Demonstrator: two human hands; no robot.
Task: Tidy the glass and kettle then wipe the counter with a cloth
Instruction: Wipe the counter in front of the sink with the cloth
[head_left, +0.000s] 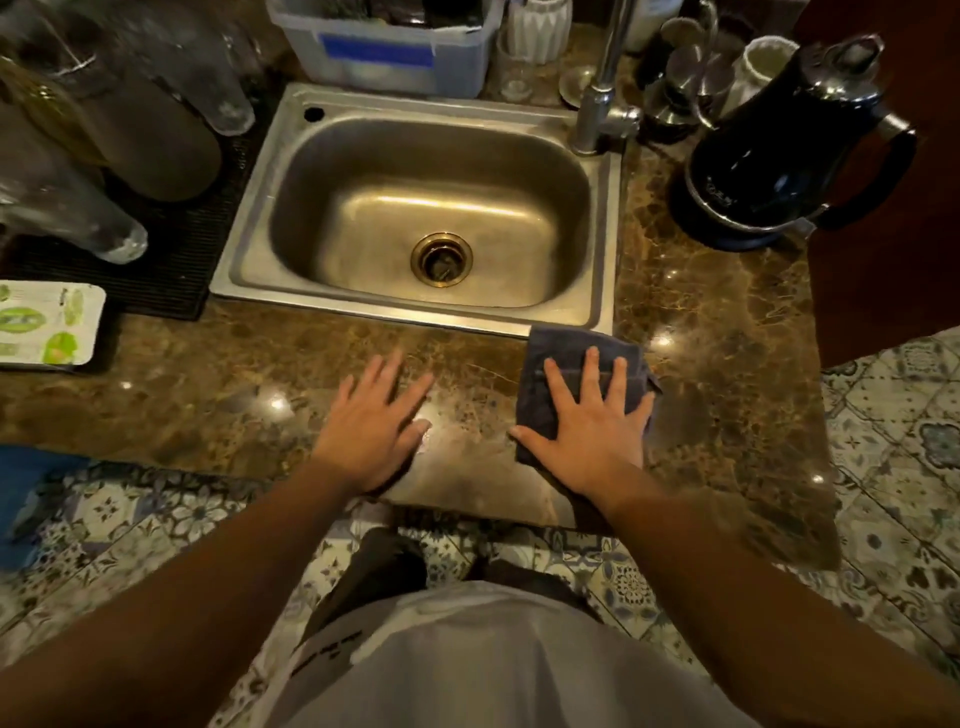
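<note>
A dark blue-grey folded cloth (561, 358) lies on the brown marble counter (260, 364) just in front of the sink's right corner. My right hand (592, 421) presses flat on the cloth, fingers spread. My left hand (374, 421) rests flat on the bare counter to the left, holding nothing. The black kettle (779, 156) stands upright on its base at the back right. Upturned glasses (78, 208) lie on a dark mat at the left, and a clear glass (511, 73) stands behind the sink.
A steel sink (249, 249) with a tap (597, 104) fills the middle. A plastic bin (384, 52) and a white ribbed cup (537, 26) stand behind it. A white and green packet (47, 325) lies at the left edge. Patterned floor tiles (883, 467) show right of the counter.
</note>
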